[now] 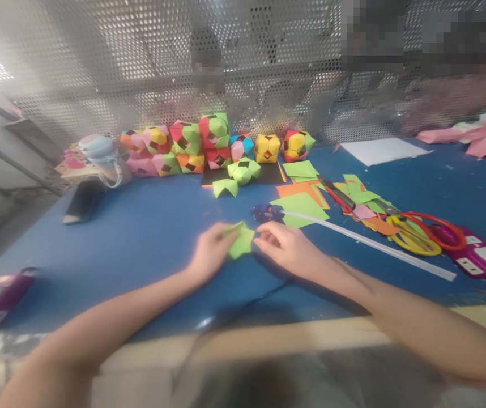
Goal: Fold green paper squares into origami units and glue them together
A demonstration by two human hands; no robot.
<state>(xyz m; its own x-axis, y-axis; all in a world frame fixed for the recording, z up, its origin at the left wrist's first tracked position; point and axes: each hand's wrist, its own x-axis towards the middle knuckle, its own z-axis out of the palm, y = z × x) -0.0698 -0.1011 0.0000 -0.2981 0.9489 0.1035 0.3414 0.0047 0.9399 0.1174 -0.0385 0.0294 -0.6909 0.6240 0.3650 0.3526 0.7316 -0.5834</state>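
A piece of folded green paper (242, 242) is between my hands, low over the blue table. My left hand (214, 249) pinches its left side, the fingers partly hidden by blur. At its right edge, the curled fingers of my right hand (283, 243) are closed with their tips on the paper. Just beyond my right hand lies a dark blue glue gun (267, 213) with a long clear glue stick (366, 242) sticking out to the right. Two green folded pieces (244, 170) (225, 187) sit farther back.
Colourful paper balls (186, 137) are stacked along a perforated metal screen (141, 68). Right: green sheets (302, 208), scraps, red-handled scissors (438, 226), yellow-handled scissors (413, 237), a purple power strip (481, 255), white paper (383, 151). Left: a phone (85, 199), a bottle (102, 158), a purple object (5, 300).
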